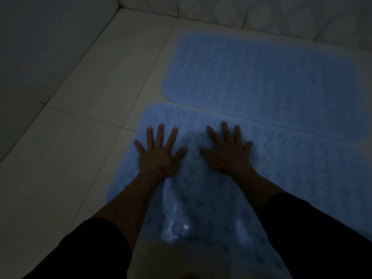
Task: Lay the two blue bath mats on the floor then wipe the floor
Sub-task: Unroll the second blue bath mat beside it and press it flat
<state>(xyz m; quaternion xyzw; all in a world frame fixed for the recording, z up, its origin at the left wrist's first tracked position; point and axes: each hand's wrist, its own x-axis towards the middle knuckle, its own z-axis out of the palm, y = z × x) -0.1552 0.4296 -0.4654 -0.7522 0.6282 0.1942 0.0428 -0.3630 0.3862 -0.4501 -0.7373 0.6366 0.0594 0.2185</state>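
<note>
near mat (302,178) before far mat (261,77), both on floor (80,137)

Bare floor tiles (80,137) left of near mat (291,178) — open; walls (40,47) close off left and far sides.

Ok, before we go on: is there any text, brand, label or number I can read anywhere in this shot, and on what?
None can be read.
Near mat, under the left hand and right hand: only a raised bubble pattern, no text.
Far mat: dotted texture only.
Floor tiles and wall tiles: plain; the picture is dim.
</note>
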